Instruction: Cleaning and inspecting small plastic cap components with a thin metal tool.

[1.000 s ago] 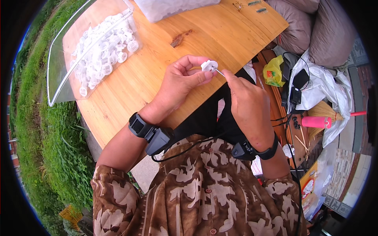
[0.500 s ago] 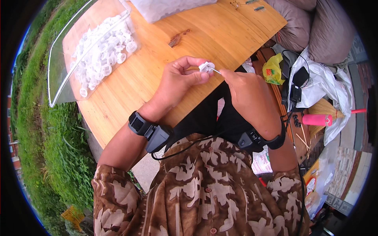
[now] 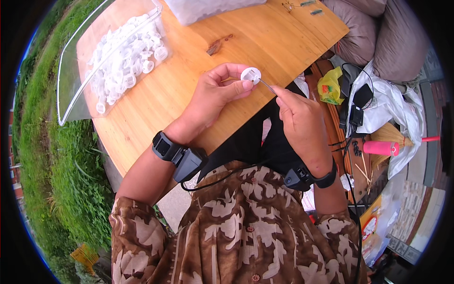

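Between thumb and fingers, my left hand (image 3: 215, 92) pinches a small round white plastic cap (image 3: 251, 75), its recessed side with raised parts turned up toward me. My right hand (image 3: 300, 123) is closed round a thin metal rod-like tool (image 3: 267, 86), whose grip is hidden in the fingers. The tool's tip reaches the cap's right edge; whether it touches cannot be made out. Both hands are over the near right edge of the wooden table (image 3: 189, 57). Many similar white plastic pieces (image 3: 125, 59) lie heaped in a clear plastic tray (image 3: 78, 111) at the left.
A translucent bin (image 3: 213, 10) of white pieces stands at the table's far side. Small green-and-metal bits (image 3: 308, 4) lie by the far right corner. Right of the table are a yellow bag (image 3: 330, 86), a pink bottle (image 3: 380, 147) and stuffed grey sacks (image 3: 397, 38).
The left fingers have turned the white cap so its round face shows upward. My right hand has drawn back a little to the right and down, showing more of the tool.
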`<act>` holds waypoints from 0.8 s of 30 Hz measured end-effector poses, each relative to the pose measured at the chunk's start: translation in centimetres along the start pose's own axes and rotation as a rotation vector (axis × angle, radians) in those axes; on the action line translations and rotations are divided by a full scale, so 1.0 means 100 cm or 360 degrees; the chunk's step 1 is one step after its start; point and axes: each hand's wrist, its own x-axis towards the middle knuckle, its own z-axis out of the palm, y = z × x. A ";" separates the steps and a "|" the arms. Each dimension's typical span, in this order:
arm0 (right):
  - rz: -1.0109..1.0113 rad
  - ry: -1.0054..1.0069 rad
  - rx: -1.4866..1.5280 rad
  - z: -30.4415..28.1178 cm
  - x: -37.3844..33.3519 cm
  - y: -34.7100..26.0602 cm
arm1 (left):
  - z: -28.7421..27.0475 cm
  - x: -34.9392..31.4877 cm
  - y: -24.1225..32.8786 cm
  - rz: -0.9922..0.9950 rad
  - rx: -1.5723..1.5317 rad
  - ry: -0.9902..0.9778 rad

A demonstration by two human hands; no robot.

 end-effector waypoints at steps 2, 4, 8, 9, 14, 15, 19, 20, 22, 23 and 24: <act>0.0049 -0.0041 -0.0032 0.002 -0.001 -0.002 | -0.002 0.001 -0.002 0.0018 0.0005 -0.0011; 0.0018 -0.0020 -0.0085 0.003 -0.001 -0.001 | -0.003 0.002 -0.004 0.0037 0.0011 -0.0026; -0.0042 0.0008 -0.0179 0.004 0.001 -0.002 | -0.004 0.004 -0.010 0.0135 0.0054 -0.0053; -0.0044 0.0007 -0.0177 0.004 0.001 -0.003 | -0.004 0.004 -0.011 0.0181 0.0085 -0.0070; -0.0064 -0.0003 -0.0340 0.003 0.000 -0.005 | -0.002 0.003 -0.012 0.0159 0.0072 -0.0040; -0.0064 -0.0004 -0.0341 0.002 0.000 -0.006 | -0.002 0.003 -0.012 0.0164 0.0068 -0.0033; -0.0048 -0.0099 -0.0440 -0.001 0.002 -0.010 | -0.001 0.003 -0.012 0.0148 0.0057 -0.0001; -0.0050 -0.0122 -0.0483 -0.001 0.002 -0.010 | -0.002 0.003 -0.012 0.0150 0.0047 0.0000; -0.0039 -0.0138 -0.0464 -0.001 0.003 -0.011 | -0.002 0.003 -0.013 0.0152 0.0036 0.0002; -0.0027 -0.0153 -0.0445 -0.001 0.003 -0.012 | -0.002 0.003 -0.013 0.0152 0.0041 0.0005; -0.0028 -0.0154 -0.0445 0.000 0.004 -0.011 | -0.002 0.003 -0.013 0.0151 0.0046 0.0007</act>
